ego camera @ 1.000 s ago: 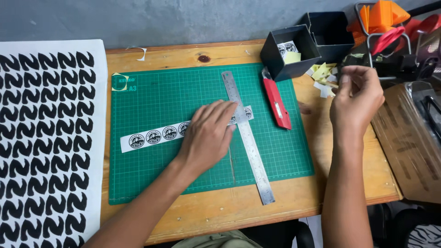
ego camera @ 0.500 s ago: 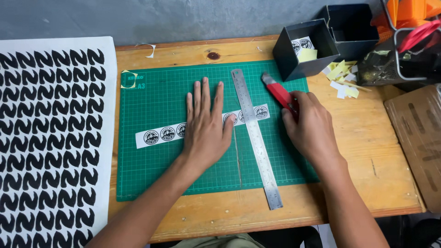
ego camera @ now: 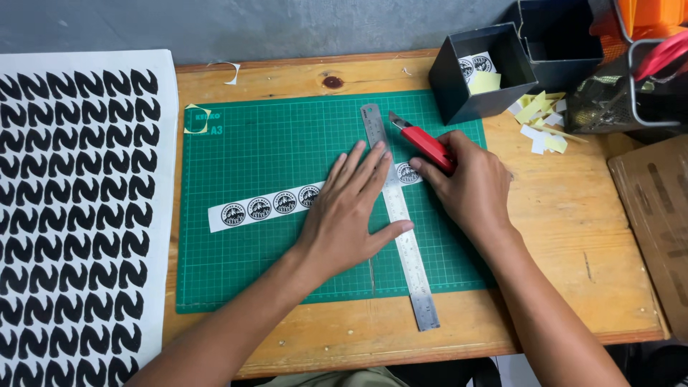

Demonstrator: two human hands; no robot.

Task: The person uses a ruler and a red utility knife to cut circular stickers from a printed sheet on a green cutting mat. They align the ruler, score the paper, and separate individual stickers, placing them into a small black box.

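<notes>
My left hand (ego camera: 351, 208) lies flat, fingers spread, on a white strip of round black-and-white stickers (ego camera: 261, 208) and on a steel ruler (ego camera: 410, 265), which crosses the strip on a green cutting mat (ego camera: 236, 272). To the right of the ruler, my right hand (ego camera: 469, 183) grips a red utility knife (ego camera: 423, 142). Its blade points up and left, close to the ruler's upper end. One sticker (ego camera: 407, 173) shows between the ruler and my right hand.
A large white sheet of black shapes (ego camera: 72, 215) covers the table's left. A black open box (ego camera: 481, 72) with cut stickers stands behind the mat, yellow and white paper scraps (ego camera: 541, 122) beside it. A wire basket (ego camera: 631, 93) and cardboard (ego camera: 656, 215) are at right.
My right hand came back from the far right to the knife and has taken hold of it and lifted its blade end. My left hand stays pressed on the strip and ruler.
</notes>
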